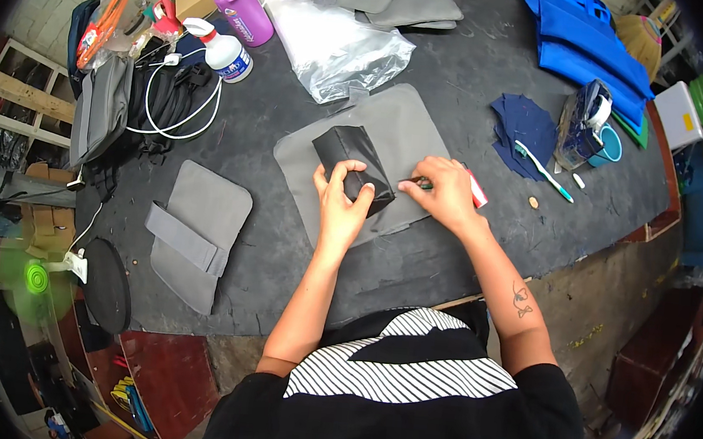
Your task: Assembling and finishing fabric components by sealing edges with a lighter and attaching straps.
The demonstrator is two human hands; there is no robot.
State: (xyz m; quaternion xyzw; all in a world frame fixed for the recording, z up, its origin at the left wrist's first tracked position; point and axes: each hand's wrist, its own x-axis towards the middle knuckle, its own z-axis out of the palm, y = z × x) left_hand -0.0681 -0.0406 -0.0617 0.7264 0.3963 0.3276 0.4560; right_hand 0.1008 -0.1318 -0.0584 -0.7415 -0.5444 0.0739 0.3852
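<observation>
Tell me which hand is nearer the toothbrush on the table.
Right. The right hand is beside the black pouch, closer to the toothbrush; the left hand grips the pouch, farther away.

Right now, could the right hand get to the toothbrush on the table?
Probably yes. The right hand rests near the black fabric piece, and the toothbrush lies just beyond it on bare table, with nothing standing between them.

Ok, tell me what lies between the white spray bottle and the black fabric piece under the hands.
In the head view, between the spray bottle and the black fabric piece lies bare dark tabletop, then the grey panel's edge.
</observation>
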